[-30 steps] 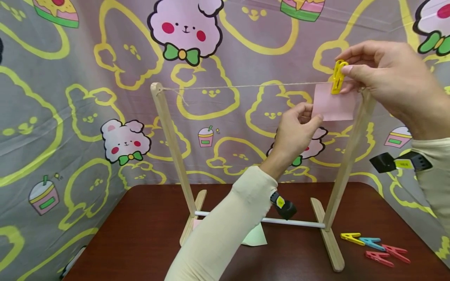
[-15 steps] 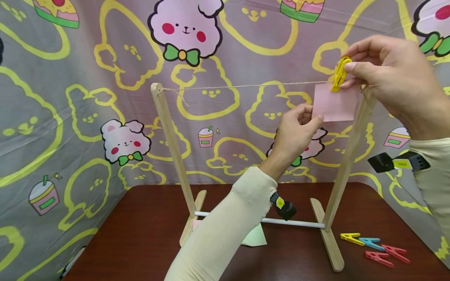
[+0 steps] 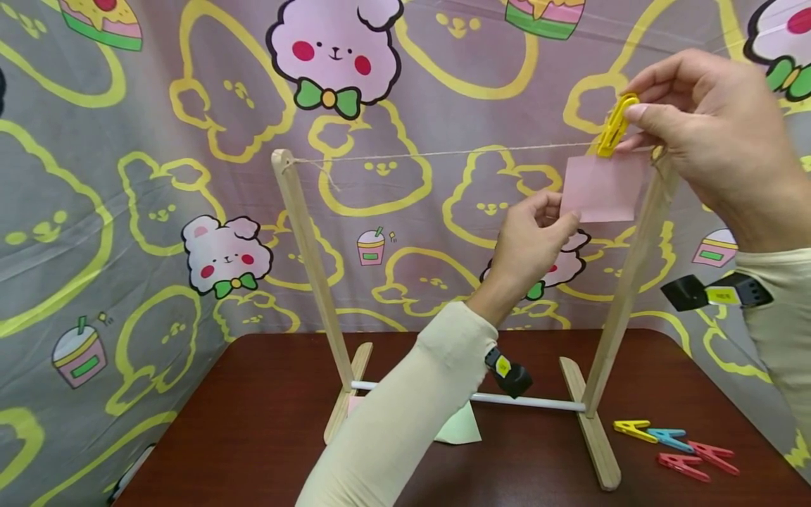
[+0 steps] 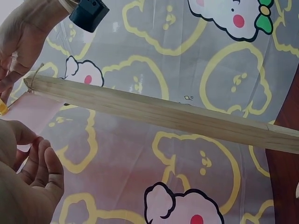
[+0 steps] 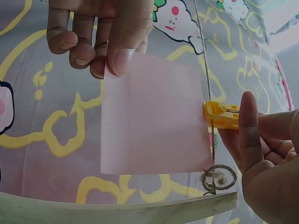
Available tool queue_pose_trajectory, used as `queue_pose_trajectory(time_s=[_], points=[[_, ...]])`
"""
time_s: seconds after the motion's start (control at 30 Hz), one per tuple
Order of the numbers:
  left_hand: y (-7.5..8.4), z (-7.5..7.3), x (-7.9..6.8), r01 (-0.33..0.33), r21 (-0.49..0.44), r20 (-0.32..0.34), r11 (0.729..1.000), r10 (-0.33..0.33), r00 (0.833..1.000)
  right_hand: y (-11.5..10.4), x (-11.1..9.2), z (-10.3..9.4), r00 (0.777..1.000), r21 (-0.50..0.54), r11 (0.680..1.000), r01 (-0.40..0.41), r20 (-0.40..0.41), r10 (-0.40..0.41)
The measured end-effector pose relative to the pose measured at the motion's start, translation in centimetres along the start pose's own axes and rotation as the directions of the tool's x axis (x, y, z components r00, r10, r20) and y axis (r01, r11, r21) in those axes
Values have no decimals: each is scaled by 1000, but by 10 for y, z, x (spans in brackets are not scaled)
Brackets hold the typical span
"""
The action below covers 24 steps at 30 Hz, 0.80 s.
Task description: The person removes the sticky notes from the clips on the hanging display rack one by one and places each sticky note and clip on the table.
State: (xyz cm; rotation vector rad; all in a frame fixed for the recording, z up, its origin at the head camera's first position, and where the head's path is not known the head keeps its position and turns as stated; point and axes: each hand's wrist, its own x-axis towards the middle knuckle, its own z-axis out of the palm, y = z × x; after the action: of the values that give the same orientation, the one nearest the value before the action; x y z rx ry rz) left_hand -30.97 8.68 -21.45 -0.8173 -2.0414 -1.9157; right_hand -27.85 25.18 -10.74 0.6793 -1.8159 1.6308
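My left hand (image 3: 532,236) pinches a square pink paper sheet (image 3: 602,190) by its lower left edge, thumb in front. Up at the right end of a thin string (image 3: 443,154), my right hand (image 3: 722,134) holds a yellow clothespin (image 3: 614,128) between thumb and fingers. The clothespin leans to the right, its tip right at the paper's top edge. From the right wrist view, the clothespin (image 5: 222,114) crosses the string (image 5: 205,70) and its end meets the edge of the sheet (image 5: 163,116). The left wrist view shows the left hand (image 4: 32,172) beneath the paper.
The string spans two wooden posts (image 3: 630,296) joined low down by a white rod (image 3: 529,401). Yellow, blue and red clothespins (image 3: 671,440) lie on the brown table (image 3: 253,422) at right. A pale green paper (image 3: 461,426) lies partly behind the left sleeve (image 3: 405,415).
My right hand has risen slightly, and the yellow clothespin has moved up and tilted further right, overlapping less of the paper. The pink sheet has dropped a little; my left hand has barely moved.
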Motion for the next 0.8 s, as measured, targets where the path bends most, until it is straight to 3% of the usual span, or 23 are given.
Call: queue_pose_trajectory(time_s=[0.17, 0.43, 0.63, 0.8], points=[[-2, -1, 0, -3, 8, 1, 1000, 3, 1000, -1, 0, 2, 1000, -11, 1000, 15, -9, -15], [-9, -6, -1, -18, 23, -1, 1000, 18, 1000, -5, -2, 4, 998, 73, 996, 57, -42, -54], [-25, -21, -7, -10, 57, 15, 998, 9, 1000, -5, -3, 4, 995, 178, 981, 77, -74, -64], [-35, -37, -16, 13, 56, 50, 998, -16, 999, -3, -5, 3, 989, 200, 972, 125, -102, -106]])
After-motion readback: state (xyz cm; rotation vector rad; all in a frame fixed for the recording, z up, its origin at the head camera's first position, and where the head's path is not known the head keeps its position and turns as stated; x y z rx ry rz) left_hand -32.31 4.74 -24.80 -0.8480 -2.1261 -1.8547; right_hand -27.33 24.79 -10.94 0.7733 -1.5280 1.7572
